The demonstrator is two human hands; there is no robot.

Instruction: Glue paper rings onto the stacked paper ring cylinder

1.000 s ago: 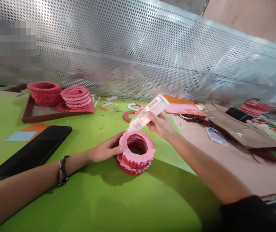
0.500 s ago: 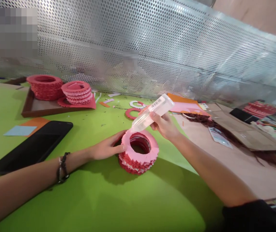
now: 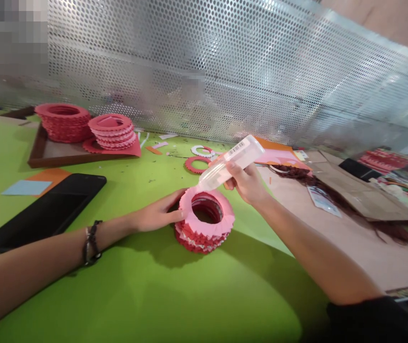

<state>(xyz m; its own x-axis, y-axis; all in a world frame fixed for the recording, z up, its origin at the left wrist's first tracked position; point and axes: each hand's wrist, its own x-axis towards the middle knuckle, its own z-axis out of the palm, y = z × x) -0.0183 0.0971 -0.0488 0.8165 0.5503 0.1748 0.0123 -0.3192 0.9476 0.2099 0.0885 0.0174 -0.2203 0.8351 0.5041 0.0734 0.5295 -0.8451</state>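
A stack of pink and red paper rings (image 3: 207,231) with jagged edges stands on the green table in front of me. My left hand (image 3: 157,212) grips its left side, thumb on the near rim and fingers partly hidden behind it. In my right hand (image 3: 244,180) is a clear glue bottle (image 3: 230,163) with a barcode label. The bottle is tilted, its tip down at the top ring's far left part. Whether the tip touches the paper I cannot tell.
Left: a black phone (image 3: 46,207), blue paper (image 3: 26,187) and a brown tray (image 3: 34,151) bearing ring stacks (image 3: 64,124). Behind the bottle lie a loose red ring (image 3: 189,165) and scraps. Right: cardboard (image 3: 364,190) and brown strands. A perforated metal screen (image 3: 197,57) rises behind.
The glue bottle and my right hand have shifted slightly to the right along the top ring. My left hand keeps its hold on the stack. The whole view has moved a little.
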